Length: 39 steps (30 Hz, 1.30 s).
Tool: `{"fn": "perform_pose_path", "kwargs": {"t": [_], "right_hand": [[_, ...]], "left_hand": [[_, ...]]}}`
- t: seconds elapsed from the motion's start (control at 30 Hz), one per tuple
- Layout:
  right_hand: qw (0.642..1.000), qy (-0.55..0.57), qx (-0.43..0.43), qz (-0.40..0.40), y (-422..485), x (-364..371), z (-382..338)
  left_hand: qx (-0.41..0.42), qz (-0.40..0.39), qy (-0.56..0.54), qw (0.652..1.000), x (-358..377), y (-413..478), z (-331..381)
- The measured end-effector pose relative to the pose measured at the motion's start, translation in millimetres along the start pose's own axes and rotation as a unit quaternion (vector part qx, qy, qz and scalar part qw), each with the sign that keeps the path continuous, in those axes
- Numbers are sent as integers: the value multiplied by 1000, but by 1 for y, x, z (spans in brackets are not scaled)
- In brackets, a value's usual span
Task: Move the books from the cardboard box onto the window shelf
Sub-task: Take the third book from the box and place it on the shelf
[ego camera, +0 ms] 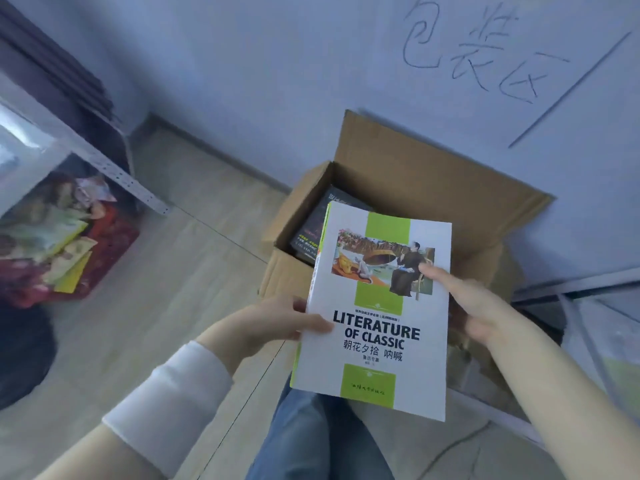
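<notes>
While both hands [277, 320] clasp book [377, 306], above box [415, 188]

The white book [377, 313] covers most of the box [433, 188] opening, so only a corner of a dark book [311, 230] inside shows, its title too blurred to read. The left hand [277, 323] fingers lie hidden under the cover. The red bin [104, 258] at far left is blurred, its contents unclear.

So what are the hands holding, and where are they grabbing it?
A white and green book, above the open cardboard box. The left hand pinches its left edge; the right hand holds its right edge, thumb on the cover.
</notes>
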State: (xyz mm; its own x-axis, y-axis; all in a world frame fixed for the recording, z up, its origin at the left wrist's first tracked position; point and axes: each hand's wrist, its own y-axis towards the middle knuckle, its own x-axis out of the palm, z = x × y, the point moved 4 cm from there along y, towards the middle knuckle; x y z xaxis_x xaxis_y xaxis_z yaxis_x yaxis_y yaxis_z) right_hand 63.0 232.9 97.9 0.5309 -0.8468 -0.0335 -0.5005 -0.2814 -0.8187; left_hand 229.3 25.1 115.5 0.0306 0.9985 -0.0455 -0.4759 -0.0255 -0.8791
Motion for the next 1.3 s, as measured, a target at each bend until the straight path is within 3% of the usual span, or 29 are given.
{"fn": "perform_pose_path", "kwargs": {"t": [0.23, 0.57, 0.9, 1.1, 1.3], "right_hand": [[989, -122, -12, -86, -111, 140, -24], [926, -269, -124, -234, -239, 434, -43], [860, -347, -170, -334, -375, 737, -13], [799, -401, -244, -375, -406, 883, -34], [753, -376, -337, -421, -417, 1026, -92]], "left_hand": [[46, 87, -170, 981, -29, -155, -111], [125, 285, -330, 891, -136, -353, -290], [155, 404, -395, 811, -278, -518, -477], [179, 425, -424, 780, -361, -567, -539], [206, 487, -368, 765, -494, -613, -570]]}}
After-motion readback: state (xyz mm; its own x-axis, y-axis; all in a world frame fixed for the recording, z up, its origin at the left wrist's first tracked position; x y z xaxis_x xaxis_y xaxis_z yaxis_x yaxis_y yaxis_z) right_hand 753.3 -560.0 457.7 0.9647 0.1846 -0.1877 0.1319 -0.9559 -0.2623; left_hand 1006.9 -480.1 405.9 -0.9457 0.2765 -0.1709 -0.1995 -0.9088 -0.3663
